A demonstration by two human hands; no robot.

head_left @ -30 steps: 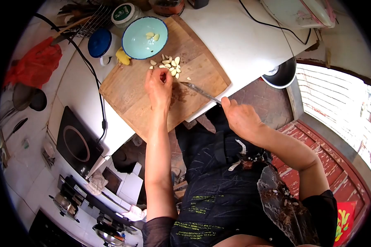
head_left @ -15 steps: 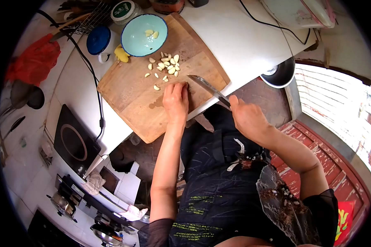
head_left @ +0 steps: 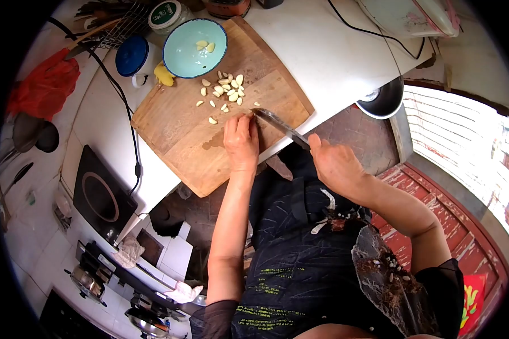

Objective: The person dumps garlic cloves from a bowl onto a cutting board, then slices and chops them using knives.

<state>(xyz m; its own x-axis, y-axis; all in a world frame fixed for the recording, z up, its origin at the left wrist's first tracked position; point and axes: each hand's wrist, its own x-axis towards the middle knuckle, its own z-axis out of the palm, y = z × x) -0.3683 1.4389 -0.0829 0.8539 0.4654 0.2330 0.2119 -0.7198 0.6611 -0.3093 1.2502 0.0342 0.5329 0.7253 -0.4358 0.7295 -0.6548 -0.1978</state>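
A glossy white countertop (head_left: 333,68) runs from the upper left towards the right, meeting a wall of pale, square ceramic tiles (head_left: 34,237) along the left side. Below its edge shows a dull reddish-brown paved floor (head_left: 367,138). At the right, daylight glares off a whitish area crossed by thin horizontal lines (head_left: 463,141), edged by a grey, smooth-faced sill (head_left: 463,189). Beneath that sill lies a red-painted wooden panel (head_left: 455,229), flaking to bare pale patches.

Smooth wooden board (head_left: 181,150), metal knife blade (head_left: 280,124), glossy enamelled bowl (head_left: 182,56).
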